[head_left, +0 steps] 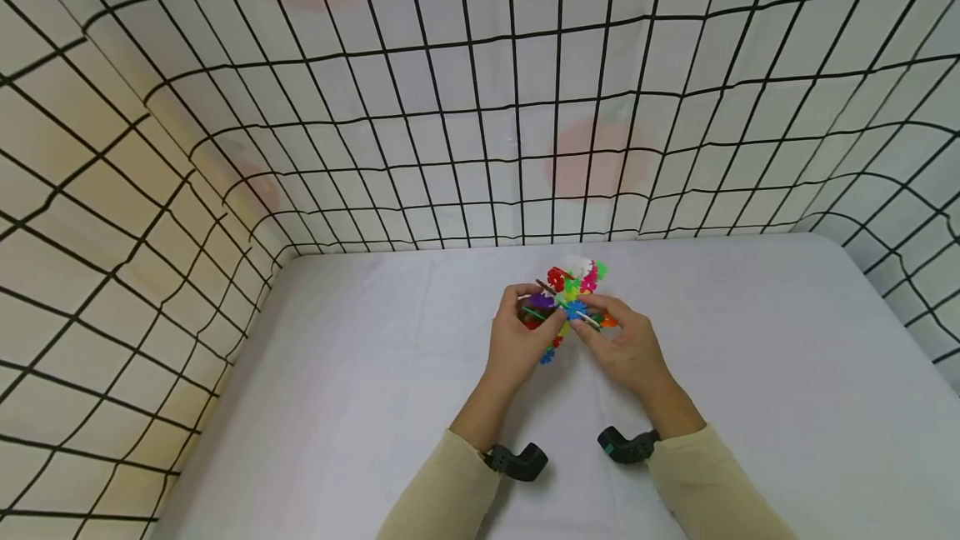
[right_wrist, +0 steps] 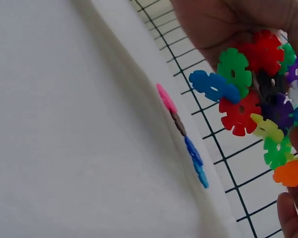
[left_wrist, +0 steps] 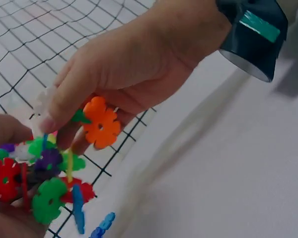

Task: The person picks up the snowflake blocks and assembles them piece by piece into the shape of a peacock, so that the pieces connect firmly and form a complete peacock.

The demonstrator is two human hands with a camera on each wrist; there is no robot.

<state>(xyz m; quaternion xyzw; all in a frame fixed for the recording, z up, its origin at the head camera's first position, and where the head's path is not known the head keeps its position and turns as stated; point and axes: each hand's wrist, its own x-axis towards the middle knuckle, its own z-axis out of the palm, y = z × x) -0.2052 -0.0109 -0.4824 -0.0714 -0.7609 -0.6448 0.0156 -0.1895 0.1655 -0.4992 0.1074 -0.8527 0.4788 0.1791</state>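
Note:
A cluster of interlocking flower-shaped plastic discs (head_left: 572, 288) in many colours is held between both hands over the table. My left hand (head_left: 517, 340) grips its left side, fingers curled round a purple disc (head_left: 542, 300). From the right, my right hand (head_left: 626, 348) pinches the cluster near a blue disc (head_left: 575, 309), thumb and fingertips close to the left thumb. An orange disc (left_wrist: 102, 124) sticks out beneath the right fingers in the left wrist view. Red, green and blue discs (right_wrist: 208, 85) project from the left palm in the right wrist view.
A white cloth (head_left: 360, 357) covers the table. Black wire grid (head_left: 480, 98) walls rise at the back and both sides. A row of pink, brown and blue discs (right_wrist: 192, 148) shows edge-on against the cloth in the right wrist view. Both wrists wear black camera mounts (head_left: 519, 462).

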